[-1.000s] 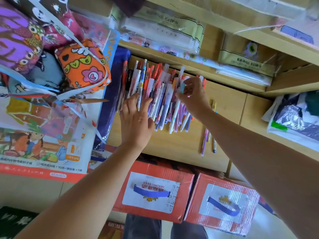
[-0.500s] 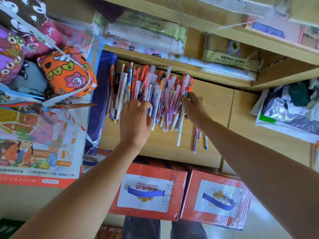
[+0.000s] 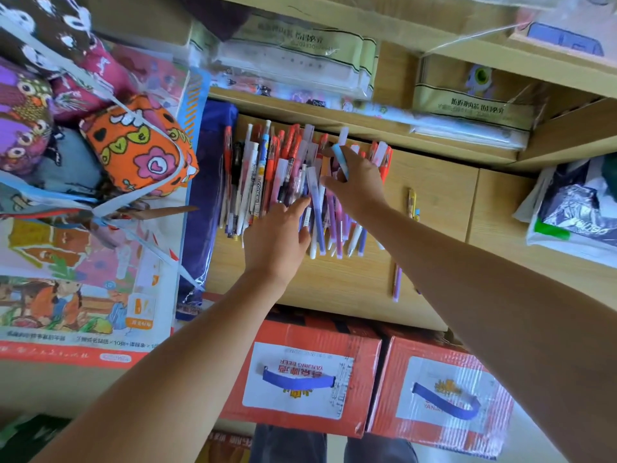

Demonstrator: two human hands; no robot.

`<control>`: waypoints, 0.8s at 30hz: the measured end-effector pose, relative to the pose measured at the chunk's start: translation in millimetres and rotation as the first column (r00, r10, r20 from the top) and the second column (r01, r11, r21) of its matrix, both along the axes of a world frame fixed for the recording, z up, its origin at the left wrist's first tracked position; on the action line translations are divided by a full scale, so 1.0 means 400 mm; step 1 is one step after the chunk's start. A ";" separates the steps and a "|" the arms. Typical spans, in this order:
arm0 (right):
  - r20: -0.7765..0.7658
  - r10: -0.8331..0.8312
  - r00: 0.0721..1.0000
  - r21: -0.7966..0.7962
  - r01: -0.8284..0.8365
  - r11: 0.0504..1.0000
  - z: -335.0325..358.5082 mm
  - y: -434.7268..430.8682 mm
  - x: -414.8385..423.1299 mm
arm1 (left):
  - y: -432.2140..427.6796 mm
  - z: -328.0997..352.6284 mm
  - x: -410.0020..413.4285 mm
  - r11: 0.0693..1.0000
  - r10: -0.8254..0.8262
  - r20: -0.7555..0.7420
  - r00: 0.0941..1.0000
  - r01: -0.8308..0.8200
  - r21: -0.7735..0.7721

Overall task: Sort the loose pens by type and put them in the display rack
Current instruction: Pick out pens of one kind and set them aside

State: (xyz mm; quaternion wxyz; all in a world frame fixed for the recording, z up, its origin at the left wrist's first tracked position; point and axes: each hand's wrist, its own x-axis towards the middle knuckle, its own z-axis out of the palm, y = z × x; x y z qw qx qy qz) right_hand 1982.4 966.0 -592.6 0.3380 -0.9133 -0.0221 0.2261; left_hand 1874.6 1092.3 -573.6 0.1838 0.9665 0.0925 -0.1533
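Head view: a dense pile of loose pens (image 3: pixel 253 182), red, white, blue and purple, lies side by side on the light wooden bench (image 3: pixel 434 195) at the middle of the frame. They overlap too much to count.

Two bare hands reach into the pile. The left hand (image 3: pixel 277 235) lies at the pile's 6 o'clock edge, fingers straight and spread, their tips resting on the pens and holding nothing. The right hand (image 3: pixel 360 185), at the pile's 3 o'clock side, has its fingers curled and pinches one pale blue-and-white pen (image 3: pixel 341 155), raised above the others.

Two stray pens lie apart at 3 to 4 o'clock of the pile: one yellow pen (image 3: pixel 412 202) and one purple pen (image 3: pixel 396 282).

At 6 o'clock, below the bench edge, stand two red cardboard boxes (image 3: pixel 297 372) with blue handles, side by side. At 9 o'clock sits one orange patterned fabric pouch (image 3: pixel 140 145).
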 end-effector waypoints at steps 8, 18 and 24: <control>-0.083 -0.099 0.992 0.170 0.112 0.979 0.032 -0.014 0.000 | 0.001 0.004 -0.007 1.000 0.008 0.006 1.000 -0.008 -0.015; -0.170 -0.526 0.834 0.391 0.547 0.740 0.105 -0.137 -0.018 | -0.037 0.035 -0.004 0.989 0.056 0.054 0.997 -0.047 -0.142; -0.313 -0.492 0.812 0.388 0.583 0.714 0.116 -0.212 -0.107 | -0.160 0.074 -0.009 0.865 -0.105 -0.039 0.994 0.072 -0.497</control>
